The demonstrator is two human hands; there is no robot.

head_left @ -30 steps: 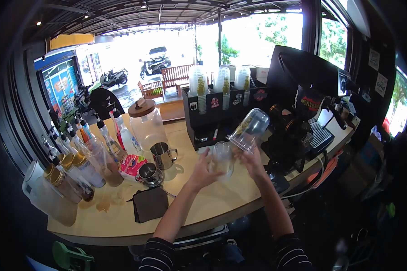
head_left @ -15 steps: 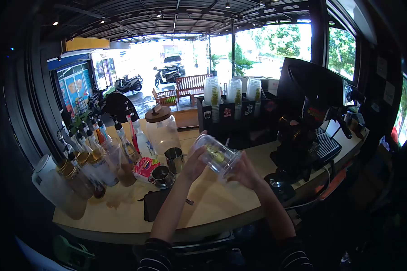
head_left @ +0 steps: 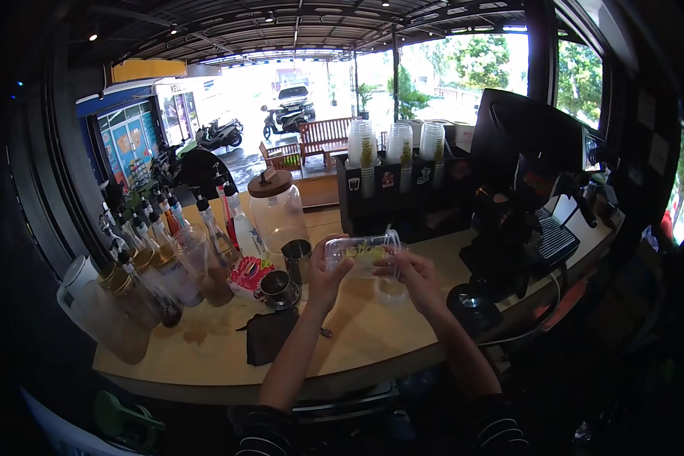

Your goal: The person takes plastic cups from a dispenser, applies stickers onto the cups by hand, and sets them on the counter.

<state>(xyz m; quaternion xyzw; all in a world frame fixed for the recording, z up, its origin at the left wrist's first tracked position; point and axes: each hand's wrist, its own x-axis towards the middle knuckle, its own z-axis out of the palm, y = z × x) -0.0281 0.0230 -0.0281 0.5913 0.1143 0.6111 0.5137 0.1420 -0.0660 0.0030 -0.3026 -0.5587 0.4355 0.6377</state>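
A clear plastic cup (head_left: pixel 361 251) with a yellow-green print lies on its side in the air above the counter, its rim pointing right. Around the base end are the fingers of my left hand (head_left: pixel 325 277). My right hand (head_left: pixel 414 277) grips near the rim, thumb and fingers pinched there; whether a lid sits on that rim I cannot tell. Something clear and round (head_left: pixel 391 290) shows just below the rim. To the left of my left hand stand a metal tumbler (head_left: pixel 296 258) and a small metal cup (head_left: pixel 278 290).
Pump bottles (head_left: pixel 148 247) crowd the counter's left side, near a lidded glass jar (head_left: pixel 276 213) and a pink-and-white packet (head_left: pixel 249 275). A dark cloth (head_left: pixel 270 338) lies in front. Stacked cups (head_left: pixel 400 144) stand in a black holder (head_left: pixel 380 197); an espresso machine (head_left: pixel 524 205) is at right.
The cup has turned from a downward slant to nearly level, its rim swinging up to the right. Both hands still hold it. The view has shifted slightly.
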